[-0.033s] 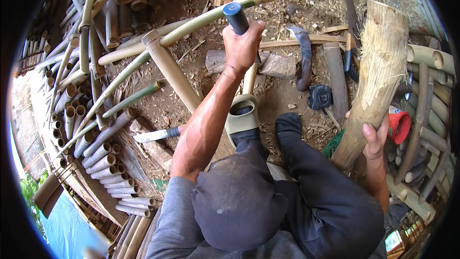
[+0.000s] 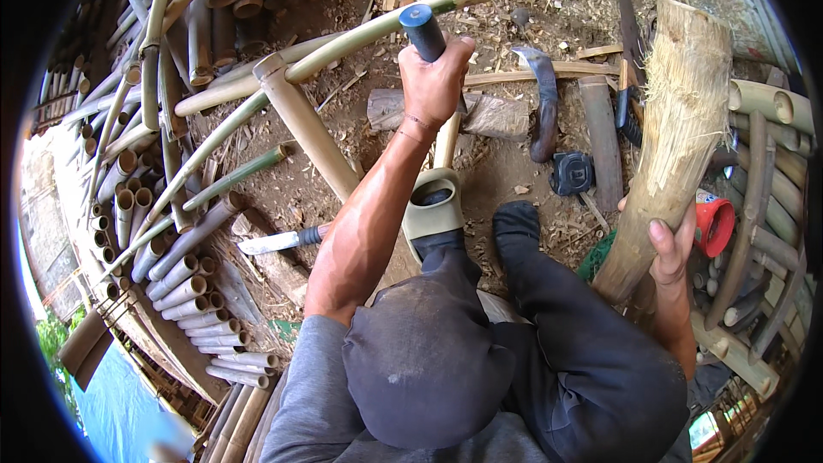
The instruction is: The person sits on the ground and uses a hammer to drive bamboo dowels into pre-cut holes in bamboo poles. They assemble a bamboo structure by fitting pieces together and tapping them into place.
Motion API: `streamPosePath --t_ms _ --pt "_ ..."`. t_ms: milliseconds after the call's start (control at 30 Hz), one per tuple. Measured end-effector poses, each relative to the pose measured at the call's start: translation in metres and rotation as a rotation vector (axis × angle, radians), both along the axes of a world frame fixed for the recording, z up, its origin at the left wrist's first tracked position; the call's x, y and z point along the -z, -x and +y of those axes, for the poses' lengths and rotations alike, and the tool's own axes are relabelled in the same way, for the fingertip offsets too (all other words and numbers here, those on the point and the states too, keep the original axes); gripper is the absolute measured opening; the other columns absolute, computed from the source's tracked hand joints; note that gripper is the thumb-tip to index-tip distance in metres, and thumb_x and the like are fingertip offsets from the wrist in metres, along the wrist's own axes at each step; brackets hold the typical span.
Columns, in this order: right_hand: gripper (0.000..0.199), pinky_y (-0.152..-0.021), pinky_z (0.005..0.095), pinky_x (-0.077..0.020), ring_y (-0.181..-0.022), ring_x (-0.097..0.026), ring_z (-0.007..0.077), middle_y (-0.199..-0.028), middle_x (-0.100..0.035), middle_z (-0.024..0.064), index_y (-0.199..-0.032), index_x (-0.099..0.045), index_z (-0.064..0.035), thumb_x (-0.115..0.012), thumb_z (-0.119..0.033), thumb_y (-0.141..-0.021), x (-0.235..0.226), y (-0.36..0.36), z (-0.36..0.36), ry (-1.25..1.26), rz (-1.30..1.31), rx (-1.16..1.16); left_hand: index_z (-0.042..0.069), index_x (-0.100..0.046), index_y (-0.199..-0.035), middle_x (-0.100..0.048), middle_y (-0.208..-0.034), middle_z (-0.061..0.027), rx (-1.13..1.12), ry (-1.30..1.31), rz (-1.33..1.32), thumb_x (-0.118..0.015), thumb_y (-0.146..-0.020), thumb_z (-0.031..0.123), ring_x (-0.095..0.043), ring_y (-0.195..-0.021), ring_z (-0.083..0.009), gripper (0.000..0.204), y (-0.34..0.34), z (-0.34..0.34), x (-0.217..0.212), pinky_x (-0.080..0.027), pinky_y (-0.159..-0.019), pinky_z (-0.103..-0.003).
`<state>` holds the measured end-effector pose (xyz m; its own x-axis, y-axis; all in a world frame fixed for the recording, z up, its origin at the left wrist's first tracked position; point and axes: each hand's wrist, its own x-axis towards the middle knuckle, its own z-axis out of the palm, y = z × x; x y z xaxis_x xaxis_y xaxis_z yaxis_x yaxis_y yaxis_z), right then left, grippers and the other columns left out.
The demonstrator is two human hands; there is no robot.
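My left hand [image 2: 431,86] is closed around the dark handle of a chisel [image 2: 422,27], whose blue-capped end points up toward me. A short dark part of it shows below the fist, over a pale bamboo pole [image 2: 447,141]; whether its tip touches the pole is hidden. At the right, my right hand [image 2: 671,244] grips the narrower lower part of a thick wooden club [image 2: 677,111], its fingers wrapped behind. The club is raised, and one side of its broad end is frayed and splintered. My sandaled foot [image 2: 433,206] stands at the near end of the pole.
On the chip-strewn ground lie a curved billhook [image 2: 540,103], a tape measure [image 2: 572,174], a saw [image 2: 630,26] and a knife [image 2: 279,242]. A bamboo frame [image 2: 304,124] stands ahead left. Cut bamboo pieces [image 2: 184,283] are stacked left. Beside my right hand is a red container [image 2: 713,227].
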<state>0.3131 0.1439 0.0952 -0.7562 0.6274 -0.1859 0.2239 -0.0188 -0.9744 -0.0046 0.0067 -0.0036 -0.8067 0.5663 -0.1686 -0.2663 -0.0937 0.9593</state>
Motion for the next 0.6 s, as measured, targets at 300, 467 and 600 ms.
streamPosePath --t_ms 300,467,600 --pt "0.086 -0.096 0.0397 -0.0492 -0.111 -0.06 0.0272 -0.127 -0.054 0.0187 -0.146 -0.027 0.0049 -0.068 -0.027 -0.077 -0.023 0.022 0.005 -0.221 -0.008 -0.008 0.009 -0.05 -0.058 -0.049 -0.054 0.0027 0.03 0.026 0.201 -0.067 -0.087 0.011 -0.045 -0.047 -0.0056 0.034 -0.013 0.006 0.003 -0.034 -0.044 -0.024" --pt "0.087 -0.104 0.0413 -0.0453 -0.12 -0.056 0.0283 -0.133 -0.053 0.0197 -0.15 -0.03 0.0031 -0.076 -0.016 -0.078 -0.037 0.083 0.017 -0.701 0.166 -0.143 0.005 -0.052 -0.057 -0.052 -0.054 0.0031 0.095 0.107 0.335 -0.068 -0.084 0.011 -0.045 -0.05 -0.0046 0.032 -0.023 0.013 -0.008 -0.036 -0.046 -0.026" --pt "0.088 -0.107 0.0389 -0.0443 -0.122 -0.059 0.0296 -0.137 -0.057 0.0206 -0.152 -0.036 -0.0039 -0.079 -0.02 -0.077 -0.076 0.121 0.037 -1.033 -0.143 -0.382 -0.001 -0.06 -0.063 -0.055 -0.055 -0.0001 0.105 0.195 0.313 -0.069 -0.081 0.015 -0.048 -0.056 -0.0045 0.026 -0.018 0.015 0.001 -0.043 -0.051 -0.029"
